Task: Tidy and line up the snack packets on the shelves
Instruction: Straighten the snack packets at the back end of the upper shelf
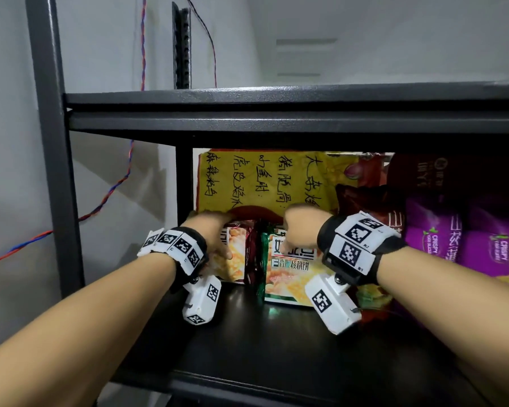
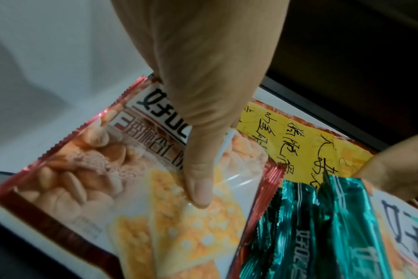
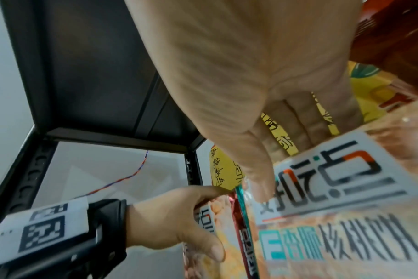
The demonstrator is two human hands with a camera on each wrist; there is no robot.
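On the black shelf board point(image 1: 276, 348) two cracker packets stand upright side by side. My left hand point(image 1: 221, 236) grips the red-edged packet point(image 1: 237, 259), thumb point(image 2: 198, 188) pressed on its printed front point(image 2: 84, 198), the other fingers hidden behind it. My right hand point(image 1: 294, 230) holds the top of the green-edged packet point(image 1: 288, 277), thumb on the front label point(image 3: 334, 188) and fingers point(image 3: 298, 117) behind. The two packets touch along their crimped edges point(image 2: 274, 188). Behind them leans a yellow packet point(image 1: 259, 180) with handwriting on it.
Purple yam-crisp packets point(image 1: 453, 239) and dark red bags point(image 1: 365, 201) fill the shelf to the right. The upper shelf beam point(image 1: 276, 118) runs low overhead. A black upright post point(image 1: 50, 142) and a red-blue wire point(image 1: 112, 189) stand to the left.
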